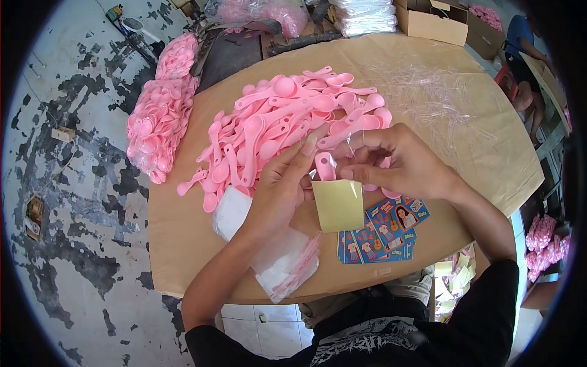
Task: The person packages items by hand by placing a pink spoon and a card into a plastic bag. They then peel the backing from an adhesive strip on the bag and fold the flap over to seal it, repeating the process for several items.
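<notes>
Spoons by the sackful at nine o'clock: a clear sack of pink spoons [160, 122] slumps over the edge of the counter [183, 244]. A loose spoon pile [281, 116] is heaped toward eleven o'clock of the hands. A stack of zip bags [284, 266] lies under the left forearm at seven o'clock.

Centre now: the left hand [278, 189] has its grip pinched shut on a single pink spoon [326, 166], held bowl-up just above the counter. A yellow card [338, 205] hangs right below it, at six o'clock. The right hand [406, 162] meets it from three o'clock, its grip closed on a thin clear sleeve [351, 147] against the spoon's top.

Blue picture cards [382, 229] are fanned out at five o'clock, and crinkled clear film [428, 92] is scattered at one o'clock.

The risk, as I read it, is that the sleeve is flimsy and both pinches are light. The film could fold over or tear at its mouth, or the card could slip free and drop among the blue ones.
</notes>
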{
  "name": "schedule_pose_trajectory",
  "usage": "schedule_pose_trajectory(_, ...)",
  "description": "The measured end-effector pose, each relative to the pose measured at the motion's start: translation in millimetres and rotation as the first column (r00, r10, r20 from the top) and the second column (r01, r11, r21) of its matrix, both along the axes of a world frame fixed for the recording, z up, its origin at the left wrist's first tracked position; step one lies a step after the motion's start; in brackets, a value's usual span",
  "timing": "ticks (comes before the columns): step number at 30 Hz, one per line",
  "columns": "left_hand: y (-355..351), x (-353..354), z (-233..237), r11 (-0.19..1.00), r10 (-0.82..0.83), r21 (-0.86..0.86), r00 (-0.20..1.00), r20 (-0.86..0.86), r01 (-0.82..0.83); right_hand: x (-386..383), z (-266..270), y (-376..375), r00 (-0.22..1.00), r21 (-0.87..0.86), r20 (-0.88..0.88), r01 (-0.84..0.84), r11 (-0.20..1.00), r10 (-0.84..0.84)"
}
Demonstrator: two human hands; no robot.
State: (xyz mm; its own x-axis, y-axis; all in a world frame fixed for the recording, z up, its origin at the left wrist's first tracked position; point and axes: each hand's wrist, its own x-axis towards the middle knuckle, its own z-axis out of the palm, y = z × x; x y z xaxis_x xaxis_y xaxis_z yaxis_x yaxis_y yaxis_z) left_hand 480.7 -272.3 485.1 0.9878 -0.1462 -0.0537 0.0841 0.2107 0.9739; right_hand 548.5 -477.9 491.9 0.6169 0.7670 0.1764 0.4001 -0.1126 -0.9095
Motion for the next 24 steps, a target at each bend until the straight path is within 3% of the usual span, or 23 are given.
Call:
schedule_pose_trajectory(5, 1.0, 2.1, -6.2, 1.0, 0.005, 0.01, 1.0, -0.001, -0.005, 3.1, -15.6, 7.4, 0.998, 0.211, 0.018, 0.057, 0.976, -0.062)
schedule_pose_trajectory(8, 4.4, 2.0, -8.3, 1.0, -0.003, 0.018, 1.0, 0.02, 0.003, -2.4, -3.6, 7.0, 0.996, 0.135, -0.06, 0.069, 0.988, -0.062)
schedule_pose_trajectory(11, 4.7, 0.5, -11.0, 1.0, -0.004, 0.023, 0.998, 0.07, 0.002, -1.7, -0.7, 4.8, 0.999, 0.076, -0.019, 0.049, 0.996, -0.048)
schedule_pose_trajectory(15, -2.6, -1.7, -8.8, 1.0, -0.005, -0.018, 0.997, 0.079, 0.007, 7.0, -8.0, 1.9, 1.0, 0.162, 0.01, -0.02, 0.987, 0.019)
schedule_pose_trajectory(17, 0.1, -0.1, -5.2, 0.998, -0.03, -0.048, 0.996, 0.085, 0.034, 6.0, -11.7, 4.3, 0.998, 0.224, -0.062, 0.037, 0.974, -0.024)
schedule_pose_trajectory(19, 7.9, 1.6, -0.8, 0.996, -0.076, -0.036, 0.992, 0.096, 0.08, 3.4, -3.0, 3.0, 0.994, 0.155, -0.091, 0.068, 0.986, -0.054)
schedule_pose_trajectory(20, 5.6, 0.4, 2.2, 0.996, -0.029, 0.086, 0.993, 0.111, 0.02, 2.5, 0.4, 2.5, 0.992, 0.119, -0.104, 0.084, 0.989, -0.071)
schedule_pose_trajectory(24, 9.1, 0.9, 2.4, 0.996, -0.079, 0.052, 0.988, 0.135, 0.072, 1.9, -2.0, 5.7, 0.99, 0.216, -0.065, 0.135, 0.967, -0.123)
